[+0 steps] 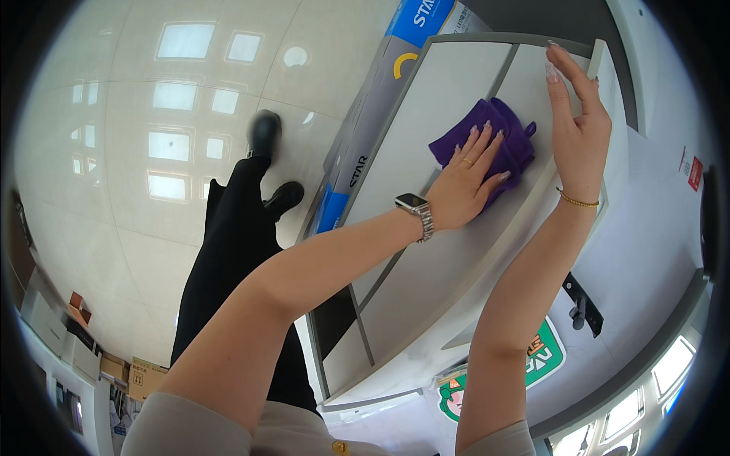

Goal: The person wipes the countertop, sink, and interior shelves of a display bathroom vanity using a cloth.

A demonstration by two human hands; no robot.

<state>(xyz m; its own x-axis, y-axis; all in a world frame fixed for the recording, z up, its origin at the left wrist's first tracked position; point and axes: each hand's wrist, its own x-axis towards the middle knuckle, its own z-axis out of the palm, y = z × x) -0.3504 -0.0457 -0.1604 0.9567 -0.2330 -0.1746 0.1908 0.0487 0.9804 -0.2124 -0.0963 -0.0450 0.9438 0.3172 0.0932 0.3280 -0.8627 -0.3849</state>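
Observation:
My left hand [467,185] lies spread on a purple cloth [480,122], pressing it against the white panelled front of a cabinet [456,85]. The cloth is bunched and folded towards its right side, with a small loop at its edge. I wear a ring and a metal-banded wristwatch [419,212] on this arm. My right hand [580,125] is raised at the cabinet's upper edge, thumb and forefinger apart with nothing between them. Its other fingers are mostly hidden behind the hand. A gold bracelet [579,199] circles that wrist.
A long blue and grey carton [365,131] bearing writing lies along the cabinet's base. My shoes [265,134] stand on glossy floor tiles [188,125]. A black bracket [582,305] and a green sign [544,353] are at the right. Cardboard boxes [147,379] sit at lower left.

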